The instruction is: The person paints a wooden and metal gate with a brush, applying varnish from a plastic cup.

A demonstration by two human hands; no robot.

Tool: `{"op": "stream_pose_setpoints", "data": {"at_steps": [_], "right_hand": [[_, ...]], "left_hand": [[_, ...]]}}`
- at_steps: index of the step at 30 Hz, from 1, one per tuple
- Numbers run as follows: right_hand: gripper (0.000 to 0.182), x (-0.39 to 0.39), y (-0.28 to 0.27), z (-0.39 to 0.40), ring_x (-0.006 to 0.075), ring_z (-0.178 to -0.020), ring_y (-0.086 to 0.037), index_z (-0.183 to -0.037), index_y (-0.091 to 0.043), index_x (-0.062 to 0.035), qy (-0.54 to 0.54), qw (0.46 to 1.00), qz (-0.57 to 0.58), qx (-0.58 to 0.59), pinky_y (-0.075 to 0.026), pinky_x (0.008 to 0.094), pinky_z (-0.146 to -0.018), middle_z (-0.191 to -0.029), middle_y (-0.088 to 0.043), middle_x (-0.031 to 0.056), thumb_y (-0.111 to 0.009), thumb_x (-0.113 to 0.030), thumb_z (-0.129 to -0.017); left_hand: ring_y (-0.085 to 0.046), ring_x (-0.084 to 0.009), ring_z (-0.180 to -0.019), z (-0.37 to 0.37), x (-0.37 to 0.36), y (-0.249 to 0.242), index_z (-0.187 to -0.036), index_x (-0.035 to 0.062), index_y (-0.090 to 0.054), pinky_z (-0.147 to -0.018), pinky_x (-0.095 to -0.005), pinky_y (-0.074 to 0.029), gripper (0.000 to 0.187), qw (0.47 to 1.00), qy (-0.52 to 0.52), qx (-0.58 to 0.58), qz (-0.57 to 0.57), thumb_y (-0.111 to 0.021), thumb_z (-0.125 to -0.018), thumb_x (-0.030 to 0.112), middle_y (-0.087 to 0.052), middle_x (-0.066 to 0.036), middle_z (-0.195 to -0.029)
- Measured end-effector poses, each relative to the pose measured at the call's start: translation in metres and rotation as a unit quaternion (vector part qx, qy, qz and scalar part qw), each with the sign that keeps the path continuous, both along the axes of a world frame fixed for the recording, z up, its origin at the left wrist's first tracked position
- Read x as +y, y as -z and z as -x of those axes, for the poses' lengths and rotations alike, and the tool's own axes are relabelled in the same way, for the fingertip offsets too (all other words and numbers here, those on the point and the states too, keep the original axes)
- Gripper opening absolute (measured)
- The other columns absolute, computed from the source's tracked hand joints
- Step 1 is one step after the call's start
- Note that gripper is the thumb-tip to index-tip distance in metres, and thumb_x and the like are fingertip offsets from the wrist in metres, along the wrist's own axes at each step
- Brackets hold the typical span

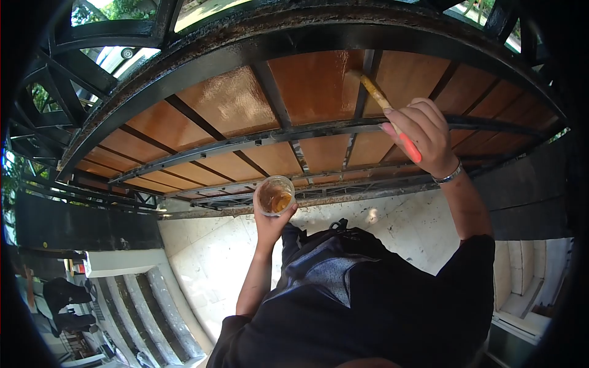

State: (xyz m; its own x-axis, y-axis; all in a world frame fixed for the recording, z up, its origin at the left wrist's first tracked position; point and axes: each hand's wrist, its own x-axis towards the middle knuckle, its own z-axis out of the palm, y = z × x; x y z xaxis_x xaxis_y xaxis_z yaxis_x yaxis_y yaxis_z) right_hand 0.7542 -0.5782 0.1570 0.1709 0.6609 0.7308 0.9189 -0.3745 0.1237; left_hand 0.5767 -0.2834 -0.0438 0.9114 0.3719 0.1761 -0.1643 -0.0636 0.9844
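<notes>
My right hand [423,132] is closed round the handle of a paintbrush [375,93], which has a worn yellow shaft and a red-orange end. Its bristles overlap the edge of a glossy reddish-brown wood panel [316,83], next to a dark metal bar. In my left hand [270,224] is a clear plastic cup [276,195], tilted so its mouth shows, with some amber-brown liquid inside. The cup is held below the panels, near the lower rail. Panel surfaces to the left shine with reflected light.
A black metal gate frame [215,55] with rusty patches curves across the top, its bars dividing the panels. Pale, spotted floor [196,245] lies below. Steps [144,313] are at lower left, beside dark clothing-like shapes [67,300]. A vehicle [116,58] stands beyond the gate.
</notes>
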Motion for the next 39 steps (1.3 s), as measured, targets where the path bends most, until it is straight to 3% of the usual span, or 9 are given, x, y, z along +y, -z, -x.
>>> {"op": "stream_pose_setpoints", "data": {"at_steps": [6,11,14,19,23,25,30,35,39], "right_hand": [[0.033,0.007,0.030,-0.010,0.0215,-0.075,-0.059,-0.103,-0.066,-0.0030,-0.029,0.989,-0.025,-0.145,-0.051,0.0351,-0.073,-0.080,-0.060,0.0053,-0.082,-0.013,-0.075],[0.029,0.023,0.065,0.002,0.0205,-0.076,-0.058,-0.101,-0.067,-0.0023,-0.116,0.992,0.039,0.031,-0.051,0.0341,-0.074,-0.079,-0.058,0.0039,-0.078,-0.017,-0.079],[0.035,0.033,0.050,-0.001,0.0228,-0.078,-0.060,-0.102,-0.067,-0.0024,-0.095,0.993,0.063,0.016,-0.053,0.0379,-0.076,-0.084,-0.062,0.0061,-0.083,-0.014,-0.073],[0.025,0.046,-0.004,-0.003,0.0201,-0.072,-0.058,-0.101,-0.067,-0.0016,-0.073,0.986,-0.038,-0.147,-0.052,0.0352,-0.073,-0.079,-0.059,0.0049,-0.075,-0.016,-0.082],[0.022,0.054,0.016,-0.008,0.0193,-0.073,-0.057,-0.100,-0.066,-0.0013,-0.050,0.978,-0.023,-0.202,-0.052,0.0341,-0.074,-0.078,-0.058,0.0043,-0.072,-0.015,-0.083],[0.020,0.053,0.040,-0.010,0.0187,-0.075,-0.057,-0.100,-0.066,-0.0015,-0.052,0.987,0.073,-0.137,-0.051,0.0332,-0.074,-0.078,-0.056,0.0040,-0.069,-0.014,-0.085],[0.030,0.040,0.037,0.007,0.0218,-0.076,-0.057,-0.104,-0.066,-0.0015,-0.086,0.991,0.105,0.019,-0.051,0.0377,-0.076,-0.082,-0.057,0.0061,-0.076,-0.017,-0.081],[0.028,0.011,-0.016,0.002,0.0215,-0.076,-0.057,-0.104,-0.068,-0.0024,0.009,0.989,-0.002,-0.144,-0.052,0.0372,-0.072,-0.085,-0.060,0.0061,-0.076,-0.017,-0.082],[0.028,0.007,0.014,-0.001,0.0232,-0.076,-0.057,-0.105,-0.069,-0.0025,0.003,0.980,-0.025,-0.199,-0.053,0.0385,-0.071,-0.088,-0.061,0.0073,-0.077,-0.016,-0.082]], "left_hand": [[-0.053,-0.0230,-0.120,0.000,-0.003,0.000,-0.138,0.0009,-0.038,-0.102,-0.0366,-0.046,0.082,1.000,0.000,0.002,0.019,-0.087,-0.073,0.011,-0.051,-0.014,-0.129],[-0.054,-0.0231,-0.120,0.002,-0.003,0.005,-0.139,0.0009,-0.038,-0.102,-0.0366,-0.047,0.082,1.000,-0.006,0.003,0.006,-0.087,-0.073,0.011,-0.052,-0.014,-0.130],[-0.053,-0.0232,-0.121,-0.001,-0.007,0.000,-0.139,0.0009,-0.038,-0.102,-0.0369,-0.047,0.083,1.000,0.003,0.012,-0.001,-0.087,-0.073,0.011,-0.051,-0.014,-0.130],[-0.052,-0.0235,-0.123,-0.002,-0.013,0.002,-0.140,0.0008,-0.037,-0.104,-0.0382,-0.046,0.084,1.000,0.016,0.021,-0.003,-0.086,-0.072,0.010,-0.050,-0.014,-0.132],[-0.052,-0.0236,-0.123,-0.003,-0.013,0.003,-0.140,0.0007,-0.037,-0.104,-0.0381,-0.046,0.084,1.000,0.013,0.018,0.000,-0.086,-0.072,0.010,-0.050,-0.014,-0.131],[-0.053,-0.0238,-0.122,-0.003,-0.013,0.003,-0.140,0.0006,-0.037,-0.104,-0.0379,-0.046,0.084,1.000,0.010,0.018,0.004,-0.086,-0.072,0.009,-0.050,-0.014,-0.131],[-0.053,-0.0235,-0.122,0.000,-0.010,0.005,-0.140,0.0005,-0.037,-0.103,-0.0374,-0.047,0.084,1.000,0.001,0.019,0.002,-0.086,-0.072,0.009,-0.051,-0.014,-0.130],[-0.054,-0.0232,-0.121,0.001,-0.008,0.005,-0.139,0.0004,-0.038,-0.103,-0.0373,-0.047,0.084,1.000,0.001,0.021,-0.002,-0.086,-0.071,0.008,-0.052,-0.015,-0.130],[-0.054,-0.0230,-0.120,0.000,-0.008,0.003,-0.139,0.0005,-0.039,-0.103,-0.0374,-0.047,0.083,1.000,0.002,0.017,0.012,-0.087,-0.071,0.008,-0.052,-0.014,-0.130]]}}
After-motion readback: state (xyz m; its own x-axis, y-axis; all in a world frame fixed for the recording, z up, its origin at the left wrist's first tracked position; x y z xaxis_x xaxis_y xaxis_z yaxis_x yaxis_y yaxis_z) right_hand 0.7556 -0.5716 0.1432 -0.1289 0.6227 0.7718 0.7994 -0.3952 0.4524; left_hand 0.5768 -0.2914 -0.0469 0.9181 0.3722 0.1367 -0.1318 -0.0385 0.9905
